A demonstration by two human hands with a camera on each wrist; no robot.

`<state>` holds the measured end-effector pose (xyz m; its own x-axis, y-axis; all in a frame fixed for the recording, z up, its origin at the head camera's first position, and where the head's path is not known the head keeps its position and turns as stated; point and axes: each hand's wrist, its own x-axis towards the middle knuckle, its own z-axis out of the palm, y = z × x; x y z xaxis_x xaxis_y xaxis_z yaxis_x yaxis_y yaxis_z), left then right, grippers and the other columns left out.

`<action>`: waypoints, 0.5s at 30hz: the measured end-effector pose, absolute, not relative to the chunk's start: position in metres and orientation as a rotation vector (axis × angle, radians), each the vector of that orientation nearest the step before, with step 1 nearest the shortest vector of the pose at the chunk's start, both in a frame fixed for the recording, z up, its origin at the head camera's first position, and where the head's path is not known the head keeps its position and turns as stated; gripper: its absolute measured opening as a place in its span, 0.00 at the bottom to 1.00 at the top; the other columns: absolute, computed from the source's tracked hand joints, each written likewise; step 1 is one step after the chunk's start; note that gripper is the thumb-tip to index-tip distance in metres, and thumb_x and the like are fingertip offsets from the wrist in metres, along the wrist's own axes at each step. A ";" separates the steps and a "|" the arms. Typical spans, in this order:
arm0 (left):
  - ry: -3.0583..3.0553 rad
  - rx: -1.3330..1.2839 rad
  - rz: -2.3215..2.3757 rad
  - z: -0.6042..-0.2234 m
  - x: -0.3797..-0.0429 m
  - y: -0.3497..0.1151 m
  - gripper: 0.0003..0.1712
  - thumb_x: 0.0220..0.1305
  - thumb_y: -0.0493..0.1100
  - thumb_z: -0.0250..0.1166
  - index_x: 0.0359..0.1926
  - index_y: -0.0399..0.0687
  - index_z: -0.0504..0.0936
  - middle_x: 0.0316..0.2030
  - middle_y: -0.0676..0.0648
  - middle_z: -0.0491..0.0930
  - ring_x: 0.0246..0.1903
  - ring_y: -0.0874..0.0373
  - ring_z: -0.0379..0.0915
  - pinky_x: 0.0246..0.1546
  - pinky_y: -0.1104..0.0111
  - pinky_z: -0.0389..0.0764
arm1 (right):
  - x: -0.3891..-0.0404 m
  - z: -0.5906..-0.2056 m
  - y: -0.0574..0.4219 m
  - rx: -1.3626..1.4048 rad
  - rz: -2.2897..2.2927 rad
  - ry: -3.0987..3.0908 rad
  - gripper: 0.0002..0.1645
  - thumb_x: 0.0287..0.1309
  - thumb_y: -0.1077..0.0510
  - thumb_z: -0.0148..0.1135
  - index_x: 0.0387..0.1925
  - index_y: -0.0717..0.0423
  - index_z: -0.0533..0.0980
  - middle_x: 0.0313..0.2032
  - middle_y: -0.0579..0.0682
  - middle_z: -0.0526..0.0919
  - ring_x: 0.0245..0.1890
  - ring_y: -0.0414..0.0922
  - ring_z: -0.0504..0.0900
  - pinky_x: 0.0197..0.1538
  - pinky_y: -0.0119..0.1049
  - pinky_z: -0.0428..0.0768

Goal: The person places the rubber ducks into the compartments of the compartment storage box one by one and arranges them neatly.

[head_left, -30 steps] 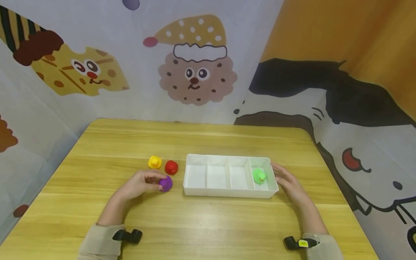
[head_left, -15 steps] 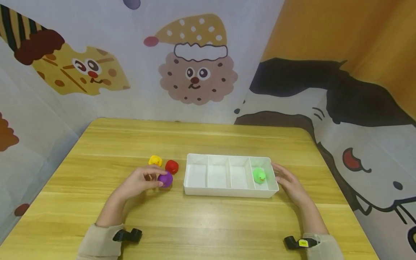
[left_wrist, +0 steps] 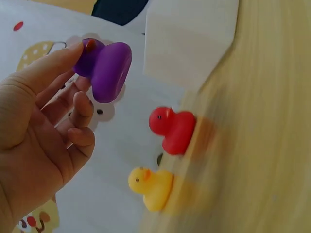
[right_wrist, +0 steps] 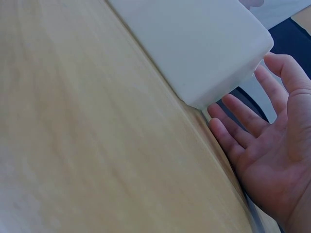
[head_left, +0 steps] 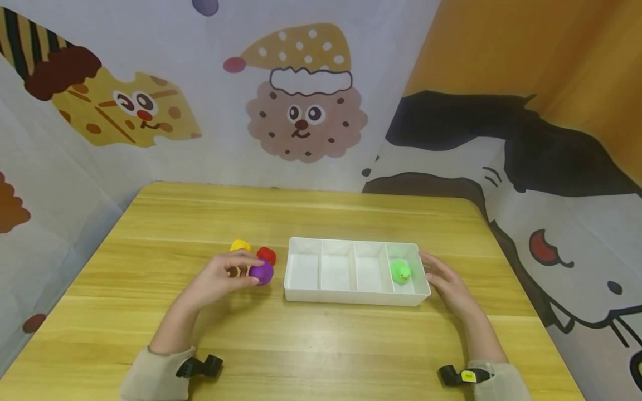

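Head: my left hand (head_left: 220, 280) pinches the purple toy duck (head_left: 261, 273), gap before the four-compartment tray (head_left: 351, 297); can't read yellow label (head_left: 468, 376). Left wrist: duck above table (left_wrist: 262, 121). Right wrist: my right hand (right_wrist: 277, 160), fingers relaxed, beside tray's end.

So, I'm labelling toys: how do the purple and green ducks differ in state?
The left hand holds the purple duck; no hand touches the green duck. The purple duck is off the table, while the green duck sits in the white box, at its right end. Both are toy ducks.
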<state>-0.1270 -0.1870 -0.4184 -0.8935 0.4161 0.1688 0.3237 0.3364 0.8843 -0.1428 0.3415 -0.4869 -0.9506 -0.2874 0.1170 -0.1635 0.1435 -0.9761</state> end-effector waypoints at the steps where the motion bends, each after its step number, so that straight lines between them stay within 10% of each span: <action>1: 2.498 0.696 1.627 -0.417 -0.126 -0.185 0.17 0.54 0.40 0.73 0.47 0.46 0.85 0.45 0.49 0.81 0.34 0.51 0.69 0.31 0.68 0.73 | -0.143 -0.487 0.341 -0.456 -1.942 2.299 0.29 0.69 0.65 0.49 0.69 0.64 0.58 0.65 0.40 0.67 0.58 0.35 0.69 0.56 0.26 0.69; 15: 2.465 0.778 1.711 -0.402 -0.124 -0.152 0.16 0.54 0.38 0.73 0.46 0.44 0.85 0.45 0.50 0.80 0.32 0.50 0.68 0.28 0.70 0.71 | -0.143 -0.486 0.342 -0.465 -1.920 2.314 0.29 0.69 0.66 0.48 0.69 0.64 0.58 0.67 0.47 0.65 0.58 0.36 0.70 0.56 0.26 0.69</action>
<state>-0.1240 -0.1516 -0.4018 -0.8732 0.4218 0.2440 0.3761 0.2649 0.8879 -0.1427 0.3417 -0.4864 -0.9485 -0.2941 0.1178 -0.1700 0.1588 -0.9726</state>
